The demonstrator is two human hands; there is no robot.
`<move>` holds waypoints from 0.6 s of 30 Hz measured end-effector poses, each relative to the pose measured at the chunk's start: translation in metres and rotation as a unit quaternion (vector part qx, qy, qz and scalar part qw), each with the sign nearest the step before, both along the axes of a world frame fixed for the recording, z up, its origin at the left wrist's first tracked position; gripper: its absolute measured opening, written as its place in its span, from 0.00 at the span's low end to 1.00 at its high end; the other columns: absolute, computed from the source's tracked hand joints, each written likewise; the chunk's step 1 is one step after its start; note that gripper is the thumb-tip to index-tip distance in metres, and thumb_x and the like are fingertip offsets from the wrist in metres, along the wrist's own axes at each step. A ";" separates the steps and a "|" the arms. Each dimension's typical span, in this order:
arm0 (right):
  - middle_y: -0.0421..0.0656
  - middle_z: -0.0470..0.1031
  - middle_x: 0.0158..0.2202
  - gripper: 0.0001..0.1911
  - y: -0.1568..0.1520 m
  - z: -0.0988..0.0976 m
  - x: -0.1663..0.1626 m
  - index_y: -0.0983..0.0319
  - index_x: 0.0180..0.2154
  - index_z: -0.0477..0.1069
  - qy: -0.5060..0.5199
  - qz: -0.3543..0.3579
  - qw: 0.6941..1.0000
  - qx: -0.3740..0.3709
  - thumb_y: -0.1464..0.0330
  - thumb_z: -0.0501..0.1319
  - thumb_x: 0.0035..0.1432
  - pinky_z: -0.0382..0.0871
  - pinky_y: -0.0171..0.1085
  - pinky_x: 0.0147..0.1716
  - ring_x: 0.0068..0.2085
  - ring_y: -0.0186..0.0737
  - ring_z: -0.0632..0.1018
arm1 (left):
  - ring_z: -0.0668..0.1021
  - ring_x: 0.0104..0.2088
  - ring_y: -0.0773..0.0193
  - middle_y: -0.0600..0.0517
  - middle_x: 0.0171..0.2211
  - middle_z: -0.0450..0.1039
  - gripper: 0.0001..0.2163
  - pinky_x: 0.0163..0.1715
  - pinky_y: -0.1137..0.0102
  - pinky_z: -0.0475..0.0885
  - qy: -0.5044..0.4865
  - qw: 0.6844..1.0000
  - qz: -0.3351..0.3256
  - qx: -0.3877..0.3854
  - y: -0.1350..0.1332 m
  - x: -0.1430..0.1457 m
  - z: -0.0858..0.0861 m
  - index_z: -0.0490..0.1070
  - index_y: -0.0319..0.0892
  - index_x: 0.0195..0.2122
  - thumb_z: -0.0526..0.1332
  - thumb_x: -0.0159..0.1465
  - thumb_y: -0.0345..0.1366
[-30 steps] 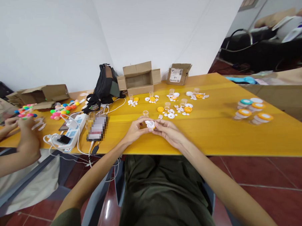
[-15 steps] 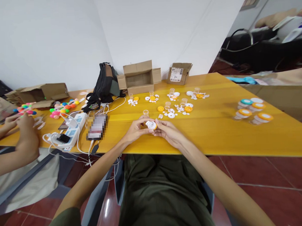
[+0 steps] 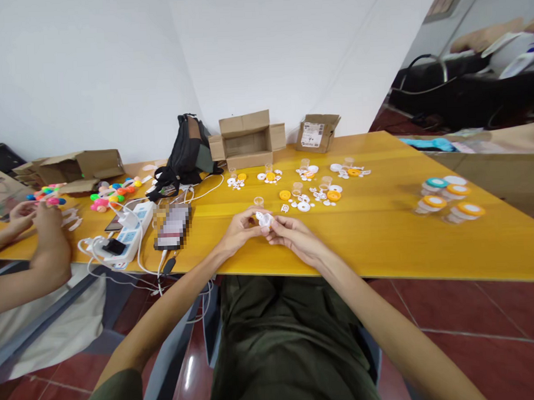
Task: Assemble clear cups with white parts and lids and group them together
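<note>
Near the table's front edge, both my hands meet around a small white plastic part. My left hand pinches it from the left with thumb and fingers. My right hand has its thumb and fingertips pressed on the other side. The part is too small to make out fully. Just beyond my fingers stands a clear plastic cup. Past it lie an orange ring lid, a white disc and several small white cut-out pieces.
Several lidded jars stand at the right. A power strip with cables and a phone lie left of my arm. Behind are a black backpack, an open carton and a small box. Another person's hand works at far left.
My hands have turned the part slightly, and the orange rim that showed on it is now hidden. The view has shifted slightly. Both hands keep their grip.
</note>
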State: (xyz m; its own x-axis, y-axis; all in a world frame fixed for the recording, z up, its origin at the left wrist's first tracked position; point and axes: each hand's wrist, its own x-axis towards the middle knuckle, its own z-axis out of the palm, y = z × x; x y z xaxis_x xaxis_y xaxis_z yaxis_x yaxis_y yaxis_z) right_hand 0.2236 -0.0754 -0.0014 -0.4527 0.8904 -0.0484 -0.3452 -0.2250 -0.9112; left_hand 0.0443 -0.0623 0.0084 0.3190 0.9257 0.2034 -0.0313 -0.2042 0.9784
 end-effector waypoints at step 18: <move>0.44 0.76 0.24 0.32 -0.001 0.002 0.004 0.61 0.26 0.74 -0.109 -0.016 0.993 0.051 0.37 0.65 0.51 0.67 0.34 0.23 0.25 0.35 0.73 | 0.80 0.42 0.57 0.48 0.41 0.81 0.24 0.48 0.63 0.73 -0.018 0.999 0.006 -0.049 -0.002 0.002 -0.001 0.79 0.42 0.41 0.77 0.47 0.50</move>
